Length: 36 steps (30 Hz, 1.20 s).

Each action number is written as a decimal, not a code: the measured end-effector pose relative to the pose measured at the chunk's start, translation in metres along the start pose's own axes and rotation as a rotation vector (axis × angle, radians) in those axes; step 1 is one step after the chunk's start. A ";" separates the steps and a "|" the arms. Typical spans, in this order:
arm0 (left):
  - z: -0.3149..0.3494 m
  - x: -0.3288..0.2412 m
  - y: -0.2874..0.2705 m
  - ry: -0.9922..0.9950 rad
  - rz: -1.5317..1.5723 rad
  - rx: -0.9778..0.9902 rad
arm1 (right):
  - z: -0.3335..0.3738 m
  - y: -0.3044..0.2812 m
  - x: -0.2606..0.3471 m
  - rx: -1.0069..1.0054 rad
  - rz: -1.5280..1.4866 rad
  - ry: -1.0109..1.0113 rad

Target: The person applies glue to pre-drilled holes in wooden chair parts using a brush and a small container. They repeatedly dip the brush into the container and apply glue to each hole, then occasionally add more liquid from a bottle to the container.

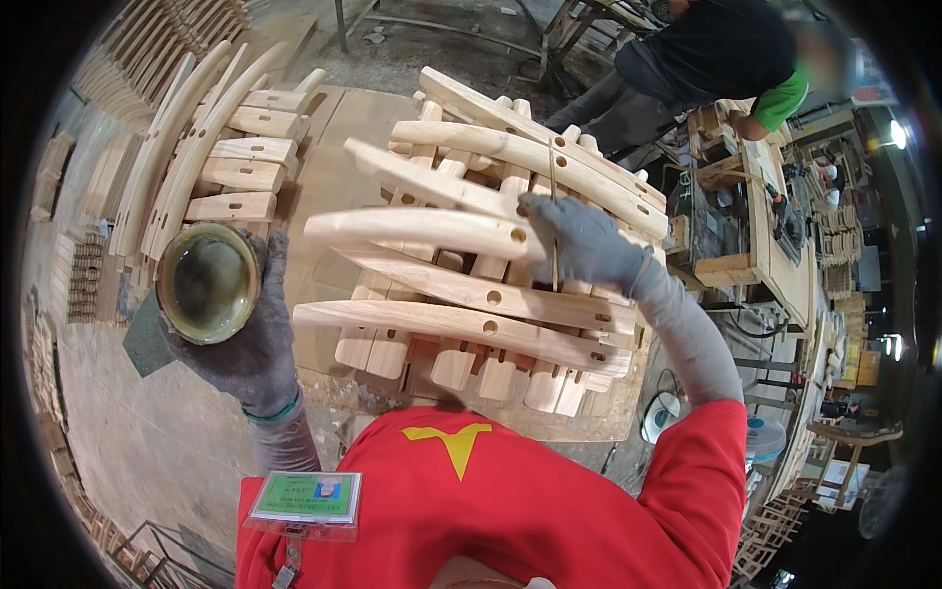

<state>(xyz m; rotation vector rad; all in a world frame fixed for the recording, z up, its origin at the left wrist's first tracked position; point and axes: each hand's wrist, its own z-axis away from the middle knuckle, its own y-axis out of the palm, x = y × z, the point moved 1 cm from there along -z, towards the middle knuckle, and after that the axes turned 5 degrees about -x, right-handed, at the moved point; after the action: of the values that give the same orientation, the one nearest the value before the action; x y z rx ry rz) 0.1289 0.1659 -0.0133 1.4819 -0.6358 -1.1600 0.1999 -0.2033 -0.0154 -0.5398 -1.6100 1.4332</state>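
Note:
My left hand (235, 365), in a grey glove, is wrapped around a round bowl (164, 287) with a cloudy, greenish-brown liquid in it. A flat grey-green piece (147, 339) shows beside that hand; its kind I cannot make out. Over the stack of curved wooden slats (422, 319), my gloved right hand (589, 243) is closed on a thin stick (552, 182), which stands out past the fingers. The hand is at the end of one curved slat (432, 187), close to its drilled hole. Round holes and slots show in several slats.
The slats lie on a board-covered table (329, 128). More curved pieces and slotted blocks (245, 175) lie at the left. Farther off at the right, another person (721, 59) stands by a workbench (775, 231). Wooden parts are stacked at the far left (157, 44).

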 end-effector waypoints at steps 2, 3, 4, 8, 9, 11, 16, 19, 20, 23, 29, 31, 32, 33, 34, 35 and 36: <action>0.000 -0.003 -0.004 -0.027 0.047 0.063 | -0.014 0.002 -0.014 -0.003 0.012 0.000; 0.000 -0.004 -0.005 -0.033 0.064 0.087 | -0.016 0.001 -0.015 -0.001 0.000 0.055; 0.000 -0.004 -0.005 -0.040 0.081 0.111 | -0.017 0.004 -0.016 -0.005 0.042 0.083; 0.001 0.001 0.006 0.174 -0.169 -0.145 | -0.012 0.027 -0.020 -0.060 0.141 0.118; 0.001 -0.001 0.004 0.116 -0.108 -0.099 | -0.009 0.028 -0.017 -0.036 0.094 0.135; 0.001 0.000 0.002 0.050 -0.067 -0.045 | -0.004 0.031 -0.012 -0.037 0.042 0.117; 0.006 0.024 0.008 0.040 -0.224 -0.099 | 0.018 0.028 -0.002 -0.121 -0.059 0.105; 0.015 0.034 0.014 0.084 -0.353 -0.178 | 0.034 0.027 0.019 -0.292 -0.160 0.101; 0.018 0.034 0.010 -0.048 -0.245 -0.076 | 0.042 0.023 0.035 -0.317 -0.249 0.118; 0.029 0.035 -0.001 -0.300 -0.264 0.011 | 0.068 0.018 0.084 -0.470 -0.562 0.178; 0.053 0.054 -0.004 -0.350 -0.416 0.049 | 0.116 -0.009 0.135 -0.954 -0.854 0.256; 0.061 0.056 -0.004 -0.387 -0.364 0.088 | 0.128 -0.007 0.152 -0.968 -0.948 0.195; 0.069 0.059 -0.001 -0.422 -0.365 0.122 | 0.133 -0.004 0.164 -0.979 -0.985 0.175; 0.078 0.060 0.006 -0.457 -0.374 0.163 | 0.136 -0.003 0.181 -0.993 -1.233 0.249; 0.087 0.062 0.013 -0.492 -0.383 0.203 | 0.139 0.004 0.187 -1.022 -1.268 0.165; 0.096 0.063 0.020 -0.537 -0.344 0.202 | 0.142 0.007 0.185 -0.989 -1.064 0.108; 0.105 0.065 0.026 -0.556 -0.353 0.211 | 0.147 0.010 0.183 -0.947 -0.862 0.063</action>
<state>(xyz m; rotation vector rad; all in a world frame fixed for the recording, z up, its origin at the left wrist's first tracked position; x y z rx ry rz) 0.0634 0.0583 -0.0016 1.4860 -0.9154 -1.8594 -0.0173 -0.1374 0.0438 -0.3040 -2.0468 -0.0201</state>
